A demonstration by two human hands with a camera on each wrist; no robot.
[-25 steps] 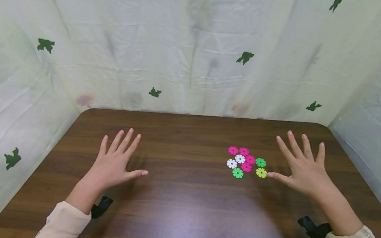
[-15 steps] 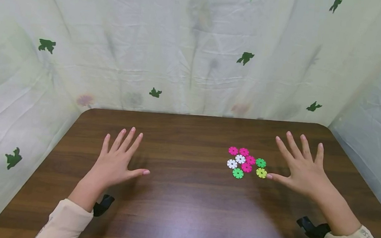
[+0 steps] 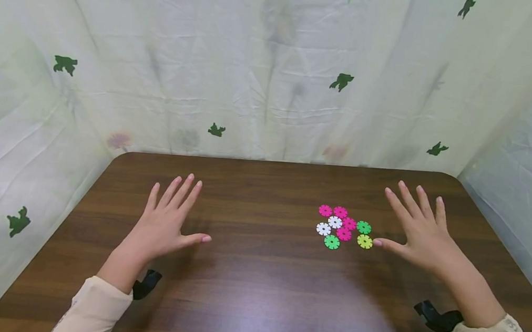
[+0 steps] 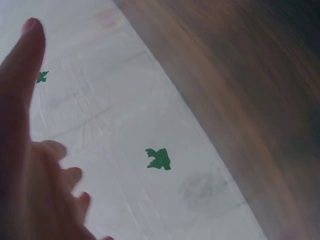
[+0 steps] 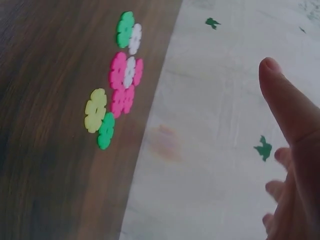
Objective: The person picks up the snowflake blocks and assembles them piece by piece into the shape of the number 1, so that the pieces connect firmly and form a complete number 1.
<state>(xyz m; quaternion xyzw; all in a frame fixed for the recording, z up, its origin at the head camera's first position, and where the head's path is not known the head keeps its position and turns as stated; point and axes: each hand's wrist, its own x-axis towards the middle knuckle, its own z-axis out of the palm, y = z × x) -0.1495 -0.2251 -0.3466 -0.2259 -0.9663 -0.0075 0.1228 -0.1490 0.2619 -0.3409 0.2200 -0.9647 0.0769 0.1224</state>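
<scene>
Nine notched discs lie clustered right of centre, nearer the worktop's far edge, none lifted, so handling looks unstarted with every piece left, while the left hand and right hand spread their fingers, holding nothing.

Discs (nine) on brown table

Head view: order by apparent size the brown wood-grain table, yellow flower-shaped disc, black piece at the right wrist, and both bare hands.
1. Brown wood-grain table
2. Left hand and right hand: too alike to rank
3. Black piece at the right wrist
4. Yellow flower-shaped disc
</scene>
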